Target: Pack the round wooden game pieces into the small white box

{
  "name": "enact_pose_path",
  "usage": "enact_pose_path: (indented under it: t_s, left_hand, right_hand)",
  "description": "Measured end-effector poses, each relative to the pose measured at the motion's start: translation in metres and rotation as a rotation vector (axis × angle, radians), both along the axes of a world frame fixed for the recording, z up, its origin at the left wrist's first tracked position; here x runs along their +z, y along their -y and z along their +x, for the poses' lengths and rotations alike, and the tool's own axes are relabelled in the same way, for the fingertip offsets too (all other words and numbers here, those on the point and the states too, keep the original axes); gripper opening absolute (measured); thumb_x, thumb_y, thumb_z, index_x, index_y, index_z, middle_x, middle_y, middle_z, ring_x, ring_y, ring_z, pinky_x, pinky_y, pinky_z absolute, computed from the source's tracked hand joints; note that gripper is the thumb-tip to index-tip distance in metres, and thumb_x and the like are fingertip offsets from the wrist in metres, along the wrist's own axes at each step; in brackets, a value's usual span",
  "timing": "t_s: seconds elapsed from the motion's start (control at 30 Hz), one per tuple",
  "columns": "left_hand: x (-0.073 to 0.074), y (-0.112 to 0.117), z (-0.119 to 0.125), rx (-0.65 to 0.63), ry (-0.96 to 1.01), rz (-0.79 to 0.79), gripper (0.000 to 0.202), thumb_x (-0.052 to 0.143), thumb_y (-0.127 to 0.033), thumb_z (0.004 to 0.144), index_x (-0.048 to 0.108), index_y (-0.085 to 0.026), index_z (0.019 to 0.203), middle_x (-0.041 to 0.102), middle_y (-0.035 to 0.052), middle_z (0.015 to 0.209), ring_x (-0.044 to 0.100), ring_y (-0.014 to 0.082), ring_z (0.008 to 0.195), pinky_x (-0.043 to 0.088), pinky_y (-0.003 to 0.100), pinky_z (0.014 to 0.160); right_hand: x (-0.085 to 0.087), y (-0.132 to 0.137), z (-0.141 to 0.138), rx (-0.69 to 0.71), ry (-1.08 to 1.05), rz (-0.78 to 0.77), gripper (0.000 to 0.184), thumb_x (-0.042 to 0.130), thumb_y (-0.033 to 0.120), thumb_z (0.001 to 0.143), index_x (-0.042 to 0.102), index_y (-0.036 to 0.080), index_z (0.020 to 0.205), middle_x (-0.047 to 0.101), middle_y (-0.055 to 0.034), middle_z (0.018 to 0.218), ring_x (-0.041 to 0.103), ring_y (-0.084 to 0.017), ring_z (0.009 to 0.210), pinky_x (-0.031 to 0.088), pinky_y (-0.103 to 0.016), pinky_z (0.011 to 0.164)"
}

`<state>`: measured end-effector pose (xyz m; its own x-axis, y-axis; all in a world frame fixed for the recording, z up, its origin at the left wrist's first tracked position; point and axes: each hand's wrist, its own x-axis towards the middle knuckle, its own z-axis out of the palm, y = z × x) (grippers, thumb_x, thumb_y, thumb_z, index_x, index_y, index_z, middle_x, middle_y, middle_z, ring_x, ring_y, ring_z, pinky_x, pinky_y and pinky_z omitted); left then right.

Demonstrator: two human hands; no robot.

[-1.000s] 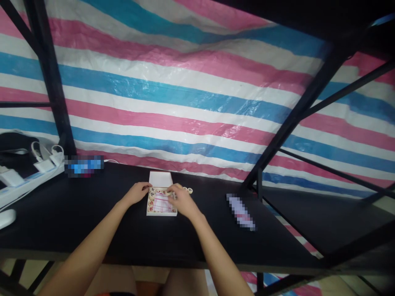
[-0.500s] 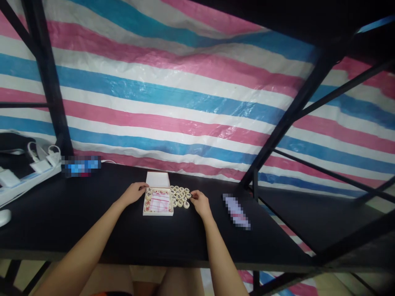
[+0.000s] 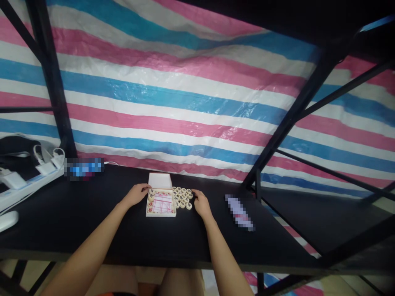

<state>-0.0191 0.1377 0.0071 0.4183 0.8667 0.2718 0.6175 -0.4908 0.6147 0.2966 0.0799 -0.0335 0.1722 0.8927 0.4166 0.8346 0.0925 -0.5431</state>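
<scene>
One white box (image 3: pixel 161 214) lies open on one black desk (image 3: pixel 123 238), with its one lid (image 3: pixel 159 181) at its far side. Inside the box there is one sheet (image 3: pixel 162 202) with pink lines, and around it are round pieces (image 3: pixel 151 197). Along the left wall of the box I count at least four (two with black marks, two with red); those at the far wall are too small for counting.

Just beside the box, on its right, loose pieces (image 3: pixel 182 198) with dark marks lie in one close group. I count about fourteen, but some overlap in the view.

The left hand (image 3: pixel 137 194) is at the far left corner of the box, its fingertips at the rim; I cannot tell if they clamp it. The right hand (image 3: pixel 201 202) is to the right of the box, just beyond the loose pieces, its thumb and forefinger apart.

Well to the left of the box is one white power strip (image 3: pixel 37 181); behind the box hangs one striped cover (image 3: pixel 173 98).
</scene>
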Motion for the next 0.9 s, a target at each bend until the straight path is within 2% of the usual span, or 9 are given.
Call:
enact_pose_path:
  t_s: [0.1, 0.33, 0.5, 0.57, 0.63, 0.7, 0.77, 0.9]
  left_hand:
    - [-0.001, -0.001, 0.0, -0.002, -0.005, 0.0, 0.032, 0.044, -0.026, 0.081, 0.071, -0.018, 0.098, 0.074, 0.0054, 0.09, 0.066, 0.0213, 0.084, 0.046, 0.027, 0.079]
    - [-0.002, -0.001, 0.0, 0.0, -0.004, 0.002, 0.033, 0.044, -0.026, 0.081, 0.07, -0.017, 0.099, 0.074, 0.0067, 0.094, 0.066, 0.0219, 0.087, 0.046, 0.028, 0.081]
    - [-0.003, -0.001, 0.0, -0.004, 0.011, 0.006, 0.033, 0.044, -0.027, 0.082, 0.071, -0.019, 0.098, 0.074, 0.0048, 0.095, 0.066, 0.0213, 0.088, 0.046, 0.027, 0.081]
    - [-0.003, -0.001, 0.0, -0.001, 0.016, 0.007, 0.033, 0.044, -0.027, 0.082, 0.071, -0.018, 0.098, 0.074, 0.0053, 0.096, 0.066, 0.0219, 0.089, 0.046, 0.027, 0.082]
    - [-0.004, -0.001, 0.0, 0.002, 0.015, 0.008, 0.033, 0.044, -0.027, 0.081, 0.071, -0.017, 0.098, 0.074, 0.0061, 0.097, 0.066, 0.0224, 0.09, 0.046, 0.028, 0.083]
    - [-0.004, -0.002, 0.0, 0.0, 0.009, 0.008, 0.033, 0.044, -0.027, 0.081, 0.071, -0.016, 0.098, 0.074, 0.0063, 0.096, 0.066, 0.0223, 0.089, 0.046, 0.028, 0.082]
    - [-0.004, -0.002, 0.0, -0.009, 0.001, 0.007, 0.034, 0.043, -0.026, 0.082, 0.07, -0.017, 0.099, 0.074, 0.0057, 0.096, 0.066, 0.0215, 0.087, 0.047, 0.027, 0.081]
    - [-0.002, -0.002, -0.001, -0.032, -0.014, 0.011, 0.033, 0.043, -0.024, 0.081, 0.07, -0.018, 0.1, 0.073, 0.0051, 0.096, 0.066, 0.0208, 0.088, 0.046, 0.027, 0.083]
  right_hand:
    - [-0.001, -0.002, -0.001, 0.022, 0.039, -0.014, 0.061, 0.033, -0.004, 0.062, 0.065, 0.018, 0.11, 0.063, -0.0053, 0.116, 0.055, -0.017, 0.111, 0.038, -0.03, 0.099]
    - [0.0, -0.001, -0.001, -0.007, 0.066, -0.003, 0.064, 0.033, -0.004, 0.062, 0.062, 0.017, 0.115, 0.064, -0.0061, 0.113, 0.058, -0.017, 0.105, 0.041, -0.03, 0.096]
    - [0.021, 0.012, -0.013, -0.036, 0.084, 0.07, 0.053, 0.034, 0.0, 0.07, 0.061, 0.013, 0.113, 0.063, -0.0119, 0.108, 0.058, -0.022, 0.1, 0.044, -0.035, 0.091]
    - [0.034, 0.017, -0.032, -0.003, 0.111, 0.112, 0.042, 0.036, 0.007, 0.08, 0.06, 0.012, 0.114, 0.06, -0.0143, 0.112, 0.054, -0.024, 0.104, 0.039, -0.039, 0.094]
    - [0.045, 0.021, -0.061, 0.108, 0.151, 0.123, 0.03, 0.044, 0.018, 0.085, 0.062, 0.019, 0.109, 0.062, -0.0096, 0.108, 0.054, -0.023, 0.103, 0.039, -0.036, 0.093]
    - [0.053, 0.021, -0.093, 0.245, 0.201, 0.1, 0.02, 0.055, 0.029, 0.083, 0.064, 0.023, 0.1, 0.066, -0.0052, 0.097, 0.056, -0.022, 0.095, 0.04, -0.032, 0.089]
    - [0.056, 0.018, -0.122, 0.36, 0.332, 0.026, 0.025, 0.057, 0.036, 0.082, 0.063, 0.02, 0.1, 0.066, -0.0067, 0.095, 0.056, -0.023, 0.094, 0.038, -0.033, 0.088]
    - [0.056, 0.009, -0.159, 0.364, 0.367, -0.047, 0.022, 0.059, 0.032, 0.078, 0.063, 0.017, 0.095, 0.066, -0.0088, 0.092, 0.057, -0.025, 0.091, 0.039, -0.035, 0.083]
